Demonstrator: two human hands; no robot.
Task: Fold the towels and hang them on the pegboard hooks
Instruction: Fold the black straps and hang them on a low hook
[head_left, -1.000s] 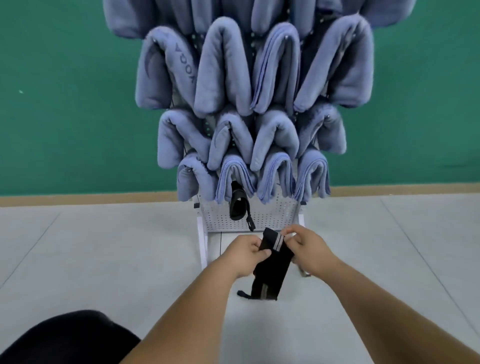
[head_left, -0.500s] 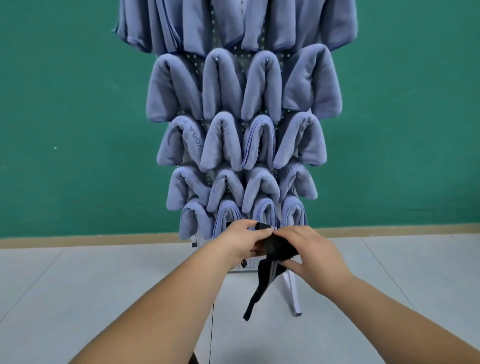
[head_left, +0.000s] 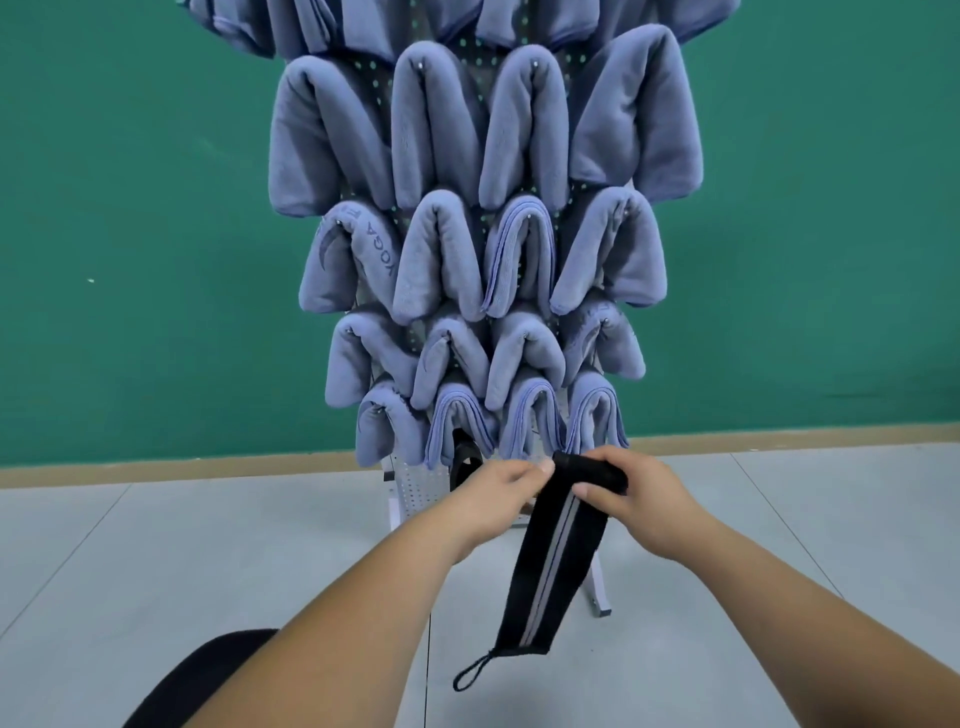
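**Unrolling: black strip (head_left: 558, 561) now hanging long from both hands**

Half a second ago the cloth was sitting as a bunched wad between the hands with only a thin tail dangling; now most of it is hanging out flat and straight.

Head view: the left hand (head_left: 498, 493) is pinching the upper left edge of the black strip between thumb and fingertips. The right hand (head_left: 641, 501) is curling round the thick top end, thumb underneath and fingers over it. From there the strip is dropping down and slightly leftward in front of the floor (head_left: 156, 561), showing a grey stripe (head_left: 550, 566) along its length and ending in a small cord loop (head_left: 470, 675).

Both hands are hovering just below the lowest row of blue-grey towels (head_left: 447, 260), which are draping folded over hooks in stacked rows and covering nearly all of the pegboard (head_left: 415, 488). Only its white perforated bottom part is showing. A second black item (head_left: 462, 465) is hanging there, just left of the left hand. Behind the board a green wall (head_left: 130, 234) is filling the background, and a dark shape (head_left: 197, 670) is sitting at the lower left edge.
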